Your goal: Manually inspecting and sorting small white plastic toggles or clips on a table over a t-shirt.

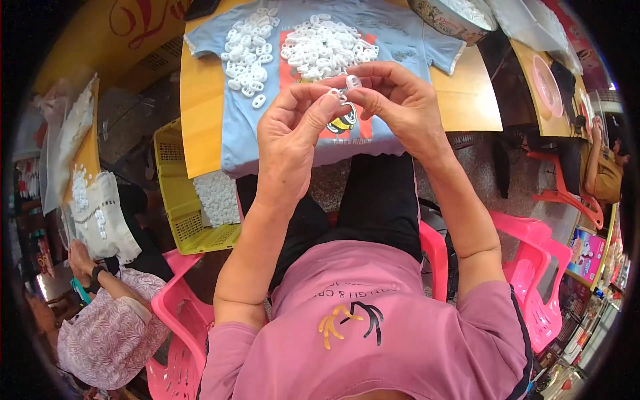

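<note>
left hand (291, 130): grip is pinching a small white plastic piece (339, 95) between thumb and forefinger; holding it raised above the near edge of the worktop (200, 100), over the lap

right hand (393, 100): fingertips are closing on the same piece from the other side; a second white oval piece (353, 81) is sitting on top of its forefinger; both hands are meeting at that one spot

where the piece is: in the air between the two hands, not resting on anything; just in front of the blue T-shirt (400, 40) that is covering the worktop

risk 1: the piece is tiny and is being held only at the fingertips; I'd judge a slip is likely if the two hands push off-axis; it would be dropping into the lap or to the floor

risk 2: the loose oval on the forefinger is not being pinched; any tilt of that hand could be rolling it off

risk 3: the two piles on the shirt are lying near the hands; a wrist sweep could be scattering or mixing them

counts: two heaps of white pieces, left heap (250, 53) and right heap (327, 47); too many pieces in each to count; one yellow crate (175, 193) with more white pieces beside the left knee; one bowl (447, 17) at the far edge; two pieces in hand

nearby: another person's arm (100, 280) is working at lower left, well apart
</note>
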Action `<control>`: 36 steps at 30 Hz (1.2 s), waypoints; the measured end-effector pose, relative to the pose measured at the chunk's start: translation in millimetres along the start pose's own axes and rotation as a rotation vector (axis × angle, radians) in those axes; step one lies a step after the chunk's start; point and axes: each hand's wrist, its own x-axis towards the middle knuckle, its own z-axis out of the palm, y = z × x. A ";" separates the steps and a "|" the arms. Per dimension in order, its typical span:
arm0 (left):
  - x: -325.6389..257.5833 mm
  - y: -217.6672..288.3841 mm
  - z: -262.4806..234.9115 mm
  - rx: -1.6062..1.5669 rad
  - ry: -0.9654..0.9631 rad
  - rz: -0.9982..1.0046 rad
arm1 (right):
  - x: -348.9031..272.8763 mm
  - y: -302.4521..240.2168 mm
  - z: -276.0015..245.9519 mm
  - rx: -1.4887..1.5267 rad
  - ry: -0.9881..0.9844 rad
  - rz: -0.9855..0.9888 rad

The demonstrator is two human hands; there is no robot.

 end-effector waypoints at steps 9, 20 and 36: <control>-2.7 1.7 3.9 -0.029 0.061 -0.124 | -10.8 -4.6 5.6 0.363 0.006 0.229; -1.6 -5.7 5.1 0.064 0.062 -0.079 | -17.3 -2.5 14.9 0.406 0.091 0.219; -3.4 -7.5 7.7 0.064 0.119 -0.076 | -19.6 2.9 24.9 0.328 0.227 0.162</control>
